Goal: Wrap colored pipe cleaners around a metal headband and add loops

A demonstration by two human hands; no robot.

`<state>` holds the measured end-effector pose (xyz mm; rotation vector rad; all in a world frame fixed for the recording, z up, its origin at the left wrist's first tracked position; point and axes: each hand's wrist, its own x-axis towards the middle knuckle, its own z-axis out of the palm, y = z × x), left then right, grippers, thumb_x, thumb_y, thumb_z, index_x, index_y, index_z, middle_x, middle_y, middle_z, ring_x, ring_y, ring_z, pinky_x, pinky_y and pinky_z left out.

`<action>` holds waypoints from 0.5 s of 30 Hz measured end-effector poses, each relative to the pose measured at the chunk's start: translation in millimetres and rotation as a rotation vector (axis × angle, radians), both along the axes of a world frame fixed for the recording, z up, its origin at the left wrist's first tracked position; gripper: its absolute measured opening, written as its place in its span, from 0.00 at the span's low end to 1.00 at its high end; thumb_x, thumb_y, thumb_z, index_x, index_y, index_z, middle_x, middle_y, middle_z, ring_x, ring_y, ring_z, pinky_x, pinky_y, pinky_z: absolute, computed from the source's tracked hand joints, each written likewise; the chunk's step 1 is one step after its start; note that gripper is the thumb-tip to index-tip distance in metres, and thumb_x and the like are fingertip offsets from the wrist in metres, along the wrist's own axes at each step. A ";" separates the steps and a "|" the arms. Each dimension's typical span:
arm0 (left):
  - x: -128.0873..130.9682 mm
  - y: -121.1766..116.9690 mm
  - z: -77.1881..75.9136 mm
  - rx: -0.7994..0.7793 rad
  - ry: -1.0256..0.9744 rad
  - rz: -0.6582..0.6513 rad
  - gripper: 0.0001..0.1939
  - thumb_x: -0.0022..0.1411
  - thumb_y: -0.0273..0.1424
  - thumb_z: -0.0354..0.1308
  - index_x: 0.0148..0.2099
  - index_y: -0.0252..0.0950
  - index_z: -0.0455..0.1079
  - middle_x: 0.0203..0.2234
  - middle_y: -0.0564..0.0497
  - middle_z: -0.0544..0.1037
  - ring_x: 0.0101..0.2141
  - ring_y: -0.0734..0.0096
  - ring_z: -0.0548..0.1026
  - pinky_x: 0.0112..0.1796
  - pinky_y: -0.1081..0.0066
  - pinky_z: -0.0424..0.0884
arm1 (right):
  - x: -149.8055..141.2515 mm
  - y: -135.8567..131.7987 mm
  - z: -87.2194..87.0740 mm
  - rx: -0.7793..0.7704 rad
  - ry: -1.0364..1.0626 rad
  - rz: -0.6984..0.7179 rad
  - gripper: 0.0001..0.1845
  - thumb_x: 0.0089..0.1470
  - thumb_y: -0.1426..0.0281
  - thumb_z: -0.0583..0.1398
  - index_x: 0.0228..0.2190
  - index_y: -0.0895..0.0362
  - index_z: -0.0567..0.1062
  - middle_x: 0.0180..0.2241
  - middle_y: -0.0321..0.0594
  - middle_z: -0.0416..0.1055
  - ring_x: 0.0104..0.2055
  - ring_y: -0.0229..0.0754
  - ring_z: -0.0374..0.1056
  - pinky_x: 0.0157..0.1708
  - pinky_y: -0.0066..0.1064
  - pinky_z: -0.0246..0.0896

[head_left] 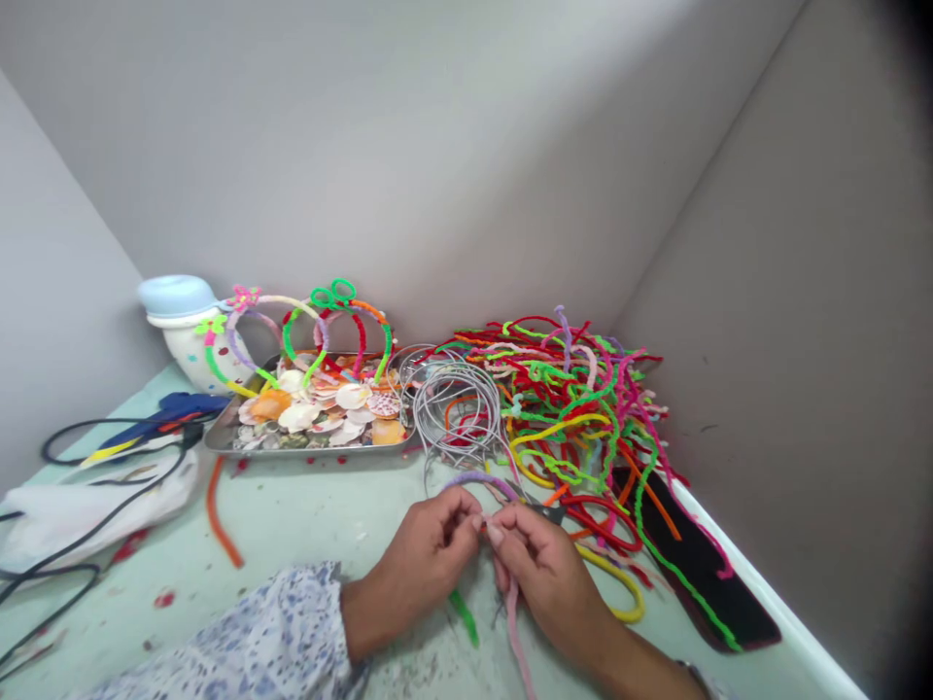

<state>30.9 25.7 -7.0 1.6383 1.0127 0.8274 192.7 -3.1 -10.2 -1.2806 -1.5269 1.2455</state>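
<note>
While the left hand (427, 544) and the right hand (546, 569) meet at the fingertips over the counter (313, 525), each grip is drawn to a fine thumb-and-finger pinch on fuzzy craft material. A purple band (477, 477) arches just beyond the grip. A green end (464, 617) projects below the left hand; a pink strip (519, 642) hangs below the right. The fingers hide any joint between them. A wire coil (459, 408) sits farther back, beside the metal tray (313, 451).
</note>
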 end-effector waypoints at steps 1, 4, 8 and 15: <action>0.0 0.0 -0.4 0.011 0.015 0.000 0.10 0.63 0.33 0.48 0.33 0.34 0.65 0.20 0.56 0.63 0.22 0.76 0.59 0.23 0.75 0.54 | 0.1 -0.1 -0.5 -0.001 0.001 -0.002 0.16 0.60 0.58 0.52 0.28 0.55 0.68 0.17 0.30 0.61 0.19 0.35 0.59 0.22 0.26 0.55; 0.0 -0.8 0.1 0.043 0.055 0.002 0.09 0.63 0.32 0.48 0.33 0.35 0.65 0.21 0.56 0.64 0.23 0.76 0.59 0.24 0.75 0.55 | 0.3 0.0 -1.6 -0.014 0.010 -0.011 0.16 0.60 0.58 0.53 0.28 0.55 0.68 0.17 0.30 0.62 0.19 0.35 0.59 0.21 0.25 0.54; 0.6 -3.3 3.1 0.075 0.062 0.012 0.07 0.63 0.31 0.48 0.36 0.36 0.65 0.23 0.55 0.68 0.25 0.74 0.63 0.26 0.75 0.58 | 0.2 1.6 -1.6 -0.048 0.061 -0.029 0.16 0.59 0.58 0.53 0.28 0.55 0.68 0.16 0.29 0.62 0.17 0.34 0.57 0.19 0.24 0.53; 0.6 -4.2 1.5 0.090 0.040 0.071 0.07 0.62 0.34 0.52 0.41 0.37 0.64 0.25 0.54 0.70 0.26 0.73 0.67 0.28 0.75 0.62 | 0.5 2.5 -0.6 -0.086 0.109 -0.024 0.15 0.59 0.58 0.53 0.27 0.55 0.67 0.15 0.28 0.62 0.16 0.33 0.57 0.19 0.24 0.53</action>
